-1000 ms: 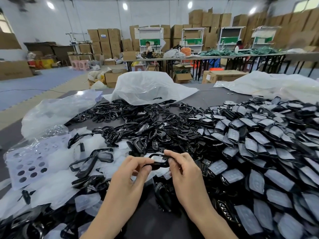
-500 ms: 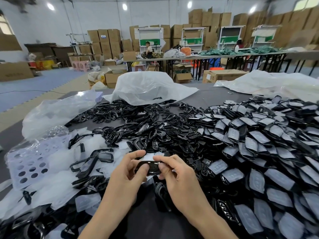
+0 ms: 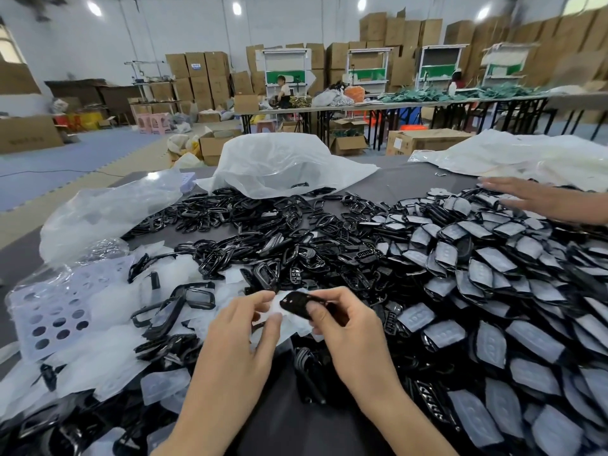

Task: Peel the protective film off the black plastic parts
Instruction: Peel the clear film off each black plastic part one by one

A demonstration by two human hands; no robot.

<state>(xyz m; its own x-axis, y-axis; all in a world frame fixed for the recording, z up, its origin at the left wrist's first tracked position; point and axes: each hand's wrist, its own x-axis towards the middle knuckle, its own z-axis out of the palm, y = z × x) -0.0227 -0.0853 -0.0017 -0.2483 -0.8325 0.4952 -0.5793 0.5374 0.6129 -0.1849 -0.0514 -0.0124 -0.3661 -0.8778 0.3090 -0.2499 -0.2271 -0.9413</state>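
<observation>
Your right hand [image 3: 348, 327] grips a black part [image 3: 296, 306], fingers and thumb curled round it; your left hand [image 3: 243, 327] pinches the white film [image 3: 274, 309] at that part's left end; right of the part lies the heap of film-covered parts [image 3: 493, 268]; beyond it, bare black frames [image 3: 263, 218]; left of it, loose films [image 3: 177, 271]; far beyond and right, another person's hand [image 3: 539, 199] rests flat on the heap.

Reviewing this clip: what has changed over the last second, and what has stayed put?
The white film is now lifted off the black part: the left hand pinches the film and the right hand grips the part, whereas earlier both hands simply held the part between them. Another person's hand has come in at the far right, over the film-covered parts. The bare frames and the white plastic bag lie as before.
</observation>
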